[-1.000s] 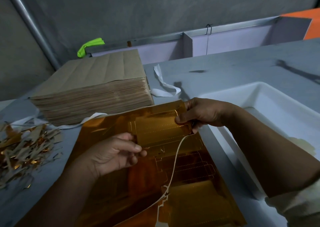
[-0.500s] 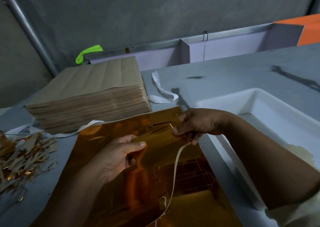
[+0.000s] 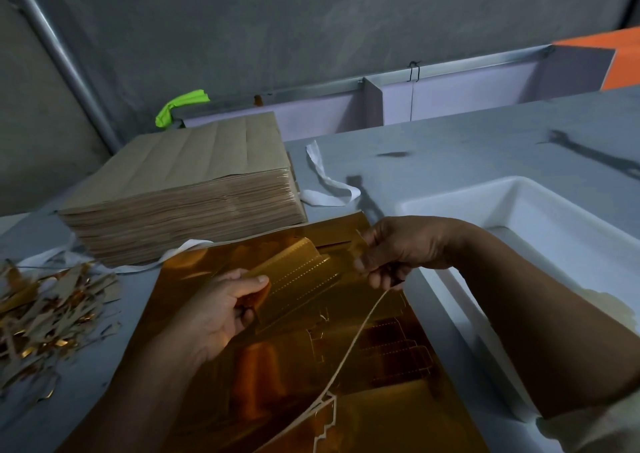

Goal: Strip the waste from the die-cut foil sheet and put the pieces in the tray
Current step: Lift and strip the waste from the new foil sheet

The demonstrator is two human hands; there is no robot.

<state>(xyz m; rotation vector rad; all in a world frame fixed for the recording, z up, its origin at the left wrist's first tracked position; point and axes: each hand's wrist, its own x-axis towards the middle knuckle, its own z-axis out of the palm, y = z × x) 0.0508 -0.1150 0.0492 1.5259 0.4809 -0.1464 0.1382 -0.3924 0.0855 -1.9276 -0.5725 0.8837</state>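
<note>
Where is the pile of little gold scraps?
In the head view, the scrap pile lies far left on the table, left of the gold foil sheet and in front of the brown paper stack.

1. A single view comes from a camera worn on the person's head, facing forward and steeply down over the grey table [image 3: 450, 155].
2. It sits close. Both forearms enter from the bottom edge, and the left hand [image 3: 221, 307] and right hand [image 3: 398, 248] grip the gold foil sheet [image 3: 277, 366] at mid-frame.
3. The wide lens takes in the white tray [image 3: 540, 217] at right, the paper stack [image 3: 194, 175] at left and the wall [image 3: 311, 20] along the top.
</note>
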